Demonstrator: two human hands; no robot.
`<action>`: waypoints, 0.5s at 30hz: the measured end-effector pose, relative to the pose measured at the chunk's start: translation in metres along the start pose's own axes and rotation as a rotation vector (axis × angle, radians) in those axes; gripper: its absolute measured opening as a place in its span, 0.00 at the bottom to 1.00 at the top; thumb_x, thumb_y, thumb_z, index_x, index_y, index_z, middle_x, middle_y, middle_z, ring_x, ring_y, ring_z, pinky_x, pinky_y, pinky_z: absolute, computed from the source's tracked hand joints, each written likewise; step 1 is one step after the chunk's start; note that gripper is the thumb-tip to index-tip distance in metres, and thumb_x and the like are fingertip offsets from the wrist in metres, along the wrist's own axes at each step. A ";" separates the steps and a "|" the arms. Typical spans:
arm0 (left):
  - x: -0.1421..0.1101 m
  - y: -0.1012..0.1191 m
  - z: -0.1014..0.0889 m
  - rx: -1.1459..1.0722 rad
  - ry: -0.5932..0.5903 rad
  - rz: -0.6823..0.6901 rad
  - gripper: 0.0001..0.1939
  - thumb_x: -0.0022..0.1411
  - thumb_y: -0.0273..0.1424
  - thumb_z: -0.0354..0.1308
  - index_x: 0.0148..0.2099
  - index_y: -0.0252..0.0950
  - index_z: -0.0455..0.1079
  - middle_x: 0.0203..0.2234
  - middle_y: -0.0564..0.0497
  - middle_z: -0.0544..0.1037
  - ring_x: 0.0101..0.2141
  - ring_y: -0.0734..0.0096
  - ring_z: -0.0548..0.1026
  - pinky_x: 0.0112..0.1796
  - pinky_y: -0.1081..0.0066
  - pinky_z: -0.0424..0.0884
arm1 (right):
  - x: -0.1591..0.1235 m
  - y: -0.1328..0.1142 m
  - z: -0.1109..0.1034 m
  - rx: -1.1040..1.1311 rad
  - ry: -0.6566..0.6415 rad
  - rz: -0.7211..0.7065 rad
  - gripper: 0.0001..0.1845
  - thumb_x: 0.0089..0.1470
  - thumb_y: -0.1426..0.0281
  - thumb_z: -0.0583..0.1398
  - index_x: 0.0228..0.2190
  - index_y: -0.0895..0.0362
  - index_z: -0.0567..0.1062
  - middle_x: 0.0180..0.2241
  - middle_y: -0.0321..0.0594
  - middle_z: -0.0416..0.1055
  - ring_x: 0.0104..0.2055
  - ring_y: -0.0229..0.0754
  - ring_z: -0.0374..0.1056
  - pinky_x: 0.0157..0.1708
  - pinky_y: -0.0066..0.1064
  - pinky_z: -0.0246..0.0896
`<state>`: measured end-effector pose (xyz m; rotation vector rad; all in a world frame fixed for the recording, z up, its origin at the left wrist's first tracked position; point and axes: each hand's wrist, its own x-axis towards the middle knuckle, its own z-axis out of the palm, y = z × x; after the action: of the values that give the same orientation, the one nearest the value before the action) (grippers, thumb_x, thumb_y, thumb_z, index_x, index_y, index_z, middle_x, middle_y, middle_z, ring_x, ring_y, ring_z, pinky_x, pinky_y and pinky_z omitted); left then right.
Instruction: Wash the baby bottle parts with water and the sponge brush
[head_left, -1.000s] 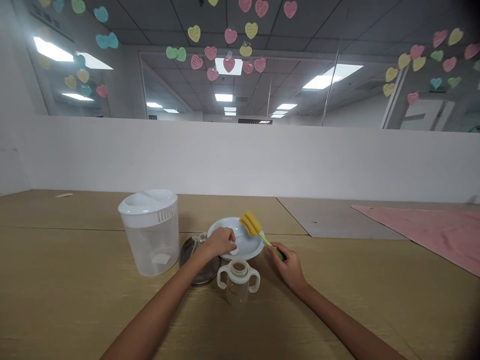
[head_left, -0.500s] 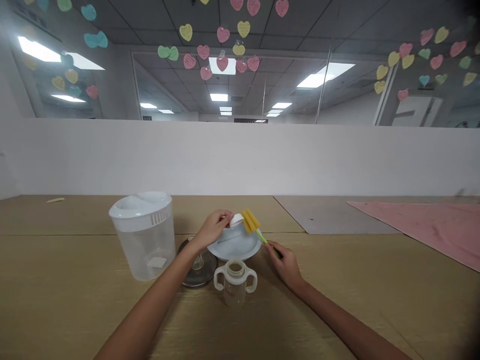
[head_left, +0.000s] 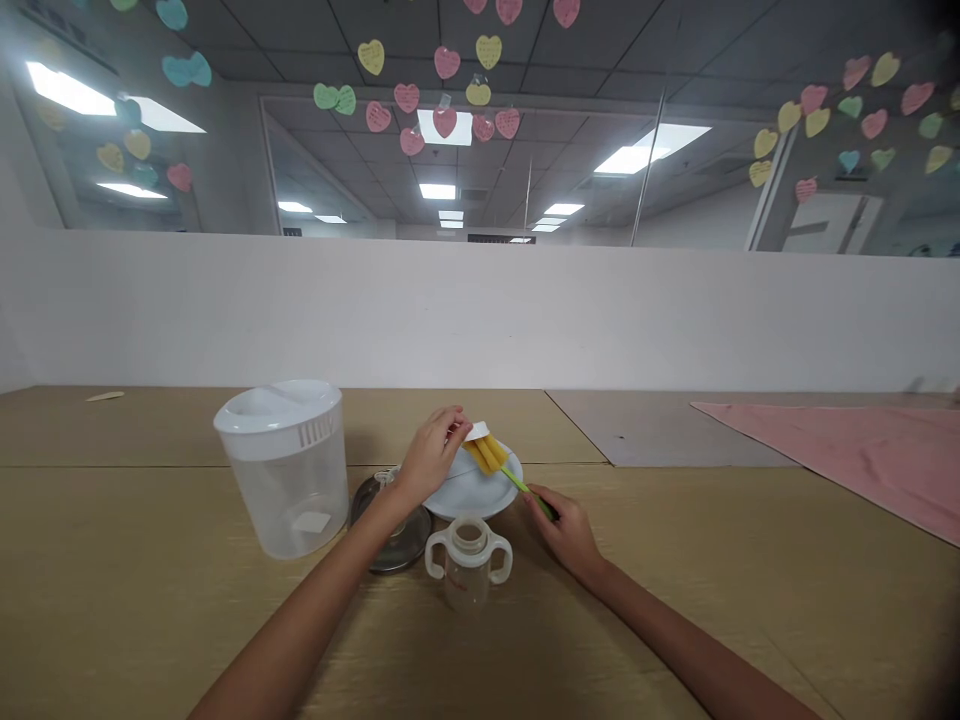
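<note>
white wall (head_left: 480,310) beneath glass windows (head_left: 585,150)

Head view, wide-angle. White rectangular ceiling light panels (head_left: 445,127), seen in the glass (head_left: 585,150), glare to near-featureless white against dim grey ceiling tiles (head_left: 292,35). The plain white wall (head_left: 480,310) is evenly and softly lit. Pale sheen marks the glossy white plastic lid (head_left: 277,405); diffuse shadow darkens the tan tabletop (head_left: 637,620) around the clear two-handled bottle (head_left: 466,585), whose lower outline is faint. The yellow sponge brush head (head_left: 487,455) is slightly soft, and writing on the pastel heart-shaped paper notes (head_left: 447,63) is unreadable. Towards the edges, straight lines slant and stretch; the right-hand corners darken.
</note>
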<state>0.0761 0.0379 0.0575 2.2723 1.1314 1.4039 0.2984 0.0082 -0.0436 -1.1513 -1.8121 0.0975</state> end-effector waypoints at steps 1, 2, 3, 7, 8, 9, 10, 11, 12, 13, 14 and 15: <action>0.000 0.000 -0.001 0.025 -0.001 0.007 0.11 0.62 0.34 0.45 0.38 0.34 0.66 0.45 0.43 0.70 0.44 0.65 0.70 0.45 0.66 0.66 | 0.000 0.000 0.000 -0.008 -0.006 -0.008 0.15 0.54 0.65 0.52 0.34 0.58 0.76 0.35 0.42 0.76 0.35 0.44 0.72 0.33 0.30 0.66; 0.000 0.001 -0.001 0.048 -0.003 0.013 0.11 0.62 0.33 0.45 0.38 0.34 0.66 0.45 0.43 0.70 0.45 0.65 0.69 0.45 0.65 0.65 | 0.000 0.000 0.000 -0.014 -0.011 -0.013 0.15 0.54 0.65 0.52 0.34 0.58 0.76 0.35 0.41 0.76 0.34 0.44 0.72 0.33 0.30 0.66; 0.000 0.001 -0.002 0.069 -0.004 0.022 0.11 0.62 0.34 0.45 0.38 0.34 0.66 0.45 0.43 0.69 0.45 0.65 0.69 0.46 0.65 0.65 | 0.000 0.000 0.000 -0.019 -0.012 -0.017 0.15 0.54 0.65 0.52 0.34 0.57 0.76 0.35 0.41 0.76 0.34 0.44 0.72 0.34 0.30 0.66; 0.000 0.004 -0.006 0.142 -0.006 0.057 0.12 0.63 0.34 0.43 0.37 0.35 0.66 0.46 0.44 0.68 0.48 0.65 0.67 0.47 0.65 0.64 | 0.000 -0.001 0.000 -0.021 -0.014 -0.020 0.15 0.54 0.65 0.52 0.35 0.58 0.76 0.36 0.42 0.76 0.36 0.44 0.72 0.36 0.31 0.66; -0.001 0.005 -0.007 0.161 -0.003 0.061 0.12 0.63 0.34 0.43 0.36 0.36 0.66 0.46 0.45 0.68 0.48 0.65 0.67 0.47 0.64 0.63 | -0.001 -0.001 0.000 -0.017 -0.012 -0.018 0.15 0.54 0.65 0.52 0.35 0.58 0.76 0.35 0.42 0.76 0.36 0.44 0.72 0.36 0.31 0.66; -0.001 0.006 -0.007 0.179 0.004 0.062 0.12 0.64 0.35 0.43 0.36 0.36 0.65 0.47 0.45 0.68 0.48 0.65 0.66 0.48 0.64 0.63 | -0.001 -0.002 -0.001 -0.012 -0.010 -0.019 0.15 0.54 0.65 0.52 0.35 0.58 0.76 0.35 0.42 0.76 0.36 0.44 0.72 0.36 0.31 0.66; -0.001 0.006 -0.007 0.193 0.010 0.062 0.12 0.64 0.35 0.42 0.37 0.36 0.65 0.47 0.45 0.68 0.48 0.65 0.67 0.48 0.64 0.63 | -0.001 -0.002 -0.001 -0.006 -0.009 -0.023 0.15 0.54 0.65 0.52 0.35 0.58 0.76 0.35 0.42 0.76 0.36 0.44 0.72 0.36 0.32 0.66; -0.001 0.006 -0.007 0.203 0.017 0.060 0.12 0.64 0.35 0.42 0.37 0.36 0.65 0.47 0.45 0.68 0.48 0.65 0.67 0.48 0.64 0.63 | -0.001 -0.003 -0.001 0.000 -0.007 -0.028 0.15 0.54 0.65 0.52 0.35 0.57 0.76 0.35 0.43 0.76 0.36 0.44 0.72 0.36 0.32 0.66; -0.002 0.006 -0.006 0.209 0.022 0.057 0.12 0.64 0.35 0.42 0.38 0.36 0.65 0.47 0.45 0.68 0.47 0.66 0.67 0.47 0.64 0.63 | -0.001 -0.003 -0.001 0.004 -0.005 -0.032 0.15 0.54 0.65 0.52 0.35 0.57 0.76 0.35 0.43 0.76 0.35 0.45 0.72 0.36 0.32 0.67; -0.002 0.006 -0.006 0.213 0.025 0.052 0.13 0.64 0.35 0.41 0.39 0.36 0.64 0.47 0.45 0.68 0.47 0.66 0.68 0.47 0.64 0.64 | -0.001 -0.004 -0.001 0.005 -0.002 -0.035 0.15 0.54 0.65 0.52 0.35 0.57 0.76 0.35 0.43 0.76 0.35 0.44 0.72 0.36 0.32 0.67; -0.002 0.007 -0.005 0.217 0.025 0.048 0.13 0.64 0.35 0.41 0.41 0.36 0.64 0.47 0.45 0.68 0.47 0.66 0.68 0.46 0.65 0.64 | -0.001 -0.004 -0.001 0.004 0.002 -0.036 0.15 0.54 0.65 0.52 0.35 0.58 0.76 0.35 0.43 0.76 0.35 0.44 0.72 0.36 0.32 0.67; -0.003 0.007 -0.005 0.223 0.023 0.045 0.13 0.64 0.36 0.41 0.42 0.36 0.64 0.47 0.45 0.69 0.46 0.66 0.68 0.46 0.65 0.64 | -0.001 -0.004 -0.001 0.001 0.009 -0.036 0.15 0.54 0.65 0.52 0.35 0.58 0.76 0.35 0.43 0.76 0.35 0.44 0.72 0.36 0.32 0.67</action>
<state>0.0748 0.0307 0.0619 2.4520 1.3114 1.3858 0.2968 0.0046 -0.0413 -1.1170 -1.8238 0.0721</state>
